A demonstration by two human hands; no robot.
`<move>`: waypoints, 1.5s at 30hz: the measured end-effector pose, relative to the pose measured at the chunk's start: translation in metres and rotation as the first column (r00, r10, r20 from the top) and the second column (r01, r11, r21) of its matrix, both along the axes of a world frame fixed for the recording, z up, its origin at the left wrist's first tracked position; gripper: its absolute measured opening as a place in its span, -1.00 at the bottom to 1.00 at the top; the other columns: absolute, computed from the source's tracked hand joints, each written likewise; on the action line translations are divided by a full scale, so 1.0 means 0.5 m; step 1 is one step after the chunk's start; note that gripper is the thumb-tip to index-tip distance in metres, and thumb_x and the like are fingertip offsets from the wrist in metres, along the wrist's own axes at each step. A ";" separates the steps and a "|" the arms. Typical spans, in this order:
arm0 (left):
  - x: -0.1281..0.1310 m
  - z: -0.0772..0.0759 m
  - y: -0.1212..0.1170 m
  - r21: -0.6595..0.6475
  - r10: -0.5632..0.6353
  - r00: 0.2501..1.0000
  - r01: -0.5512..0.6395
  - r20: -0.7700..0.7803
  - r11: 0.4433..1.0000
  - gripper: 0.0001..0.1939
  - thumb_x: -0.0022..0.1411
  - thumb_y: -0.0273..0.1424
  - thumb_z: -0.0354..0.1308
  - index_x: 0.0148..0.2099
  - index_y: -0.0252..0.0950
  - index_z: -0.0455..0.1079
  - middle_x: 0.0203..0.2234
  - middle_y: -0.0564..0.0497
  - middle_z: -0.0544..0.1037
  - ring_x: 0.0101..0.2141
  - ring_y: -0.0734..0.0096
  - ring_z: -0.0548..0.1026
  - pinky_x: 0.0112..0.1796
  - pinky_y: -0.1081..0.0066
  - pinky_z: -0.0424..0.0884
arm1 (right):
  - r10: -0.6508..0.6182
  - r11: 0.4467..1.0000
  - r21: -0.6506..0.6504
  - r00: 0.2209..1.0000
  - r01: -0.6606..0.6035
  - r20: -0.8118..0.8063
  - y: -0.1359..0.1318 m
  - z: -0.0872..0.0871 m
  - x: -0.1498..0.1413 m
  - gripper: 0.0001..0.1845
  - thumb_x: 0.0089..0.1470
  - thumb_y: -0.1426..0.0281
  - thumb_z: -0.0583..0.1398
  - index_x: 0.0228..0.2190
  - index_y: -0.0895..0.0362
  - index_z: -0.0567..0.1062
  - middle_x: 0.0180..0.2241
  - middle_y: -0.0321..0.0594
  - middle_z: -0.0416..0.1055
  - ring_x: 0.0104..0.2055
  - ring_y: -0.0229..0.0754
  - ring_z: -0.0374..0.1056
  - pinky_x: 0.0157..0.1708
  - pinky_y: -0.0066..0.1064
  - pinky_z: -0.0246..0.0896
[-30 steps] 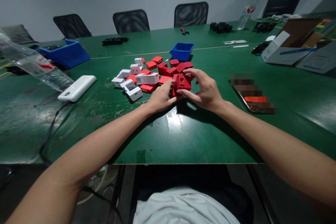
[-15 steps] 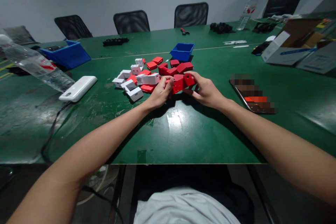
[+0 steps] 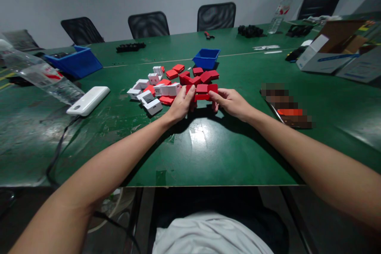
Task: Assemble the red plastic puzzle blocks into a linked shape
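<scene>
Both hands grip a red plastic bracket (image 3: 203, 96) between them, a little above the green table (image 3: 226, 154). My left hand (image 3: 180, 105) is closed on its left end, thumb on top. My right hand (image 3: 231, 102) pinches the right end with thumb and fingers. A red block shows in the middle of the bracket; whether it is a separate part I cannot tell. Just beyond and to the left lies a pile of red blocks (image 3: 179, 68) and white U-shaped brackets (image 3: 153, 106).
A small blue bin (image 3: 206, 59) stands behind the pile. To the left are a white power bank (image 3: 89, 100) with a cable, a tilted water bottle (image 3: 44, 72) and a larger blue bin (image 3: 77, 63). On the right lie a phone (image 3: 285, 113) and an open cardboard box (image 3: 327, 53).
The red bracket has been turned in my hands and now lies level, its long side toward me. My right thumb has shifted onto its near right end.
</scene>
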State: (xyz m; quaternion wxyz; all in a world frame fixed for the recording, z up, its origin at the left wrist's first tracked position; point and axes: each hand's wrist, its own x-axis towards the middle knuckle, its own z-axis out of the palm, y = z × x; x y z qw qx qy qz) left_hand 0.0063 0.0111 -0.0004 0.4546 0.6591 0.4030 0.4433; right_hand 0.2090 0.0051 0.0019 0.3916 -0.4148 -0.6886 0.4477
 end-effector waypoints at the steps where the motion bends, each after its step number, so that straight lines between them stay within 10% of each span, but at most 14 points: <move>1: 0.000 0.000 0.000 0.007 -0.009 1.000 0.009 -0.007 1.000 -0.39 0.27 0.23 -0.03 -0.13 -0.26 0.26 -0.56 0.09 0.39 -0.60 0.48 0.37 -0.56 0.45 0.33 | -0.001 1.000 -0.002 1.000 0.001 -0.010 0.000 0.001 0.000 -0.40 0.04 -0.19 0.22 -0.46 0.14 0.42 -0.57 -0.25 0.42 -0.55 -0.24 0.37 -0.51 -0.39 0.29; 10: 0.000 -0.003 0.016 -0.029 0.027 0.997 -0.025 0.072 0.999 -0.47 0.32 0.16 -0.03 -0.21 -0.24 0.19 -0.61 0.12 0.36 -0.65 0.53 0.31 -0.63 0.49 0.30 | 0.011 0.998 0.059 1.000 -0.010 -0.011 0.008 -0.027 0.004 -0.22 -0.04 0.23 0.38 0.14 0.19 0.24 -0.47 -0.34 0.45 -0.47 -0.18 0.44 -0.39 -0.30 0.39; 26: -0.002 -0.001 -0.002 0.006 0.075 0.994 -0.076 0.080 0.997 -0.37 0.16 0.02 0.27 0.07 -0.27 0.20 -0.46 0.11 0.46 -0.65 0.62 0.30 -0.61 0.53 0.23 | -0.122 0.971 0.232 0.961 0.063 0.250 -0.007 -0.009 0.008 -0.54 -0.17 0.18 0.42 -0.26 0.18 0.52 -0.47 -0.25 0.48 -0.51 -0.24 0.30 -0.50 -0.40 0.17; 32: -0.003 0.009 -0.015 0.250 0.115 0.993 -0.104 -0.028 0.963 -0.26 0.00 0.12 0.34 0.04 -0.29 0.30 -0.16 -0.11 0.58 -0.21 0.27 0.57 -0.23 0.36 0.48 | -0.115 0.962 0.273 0.949 0.032 0.293 -0.016 -0.001 0.004 -0.55 -0.13 0.27 0.38 -0.18 0.20 0.50 -0.43 -0.24 0.49 -0.51 -0.26 0.31 -0.48 -0.41 0.17; 45: -0.010 -0.014 -0.025 0.480 0.008 0.914 0.205 -0.405 0.853 -0.36 0.11 -0.10 0.37 0.12 -0.20 0.22 -0.12 -0.09 0.59 -0.19 0.26 0.61 -0.18 0.36 0.48 | -0.151 0.891 0.453 0.923 -0.029 0.355 -0.009 -0.013 0.011 -0.45 -0.12 0.41 0.31 -0.01 0.14 0.47 -0.23 -0.17 0.53 -0.41 -0.22 0.32 -0.35 -0.37 0.24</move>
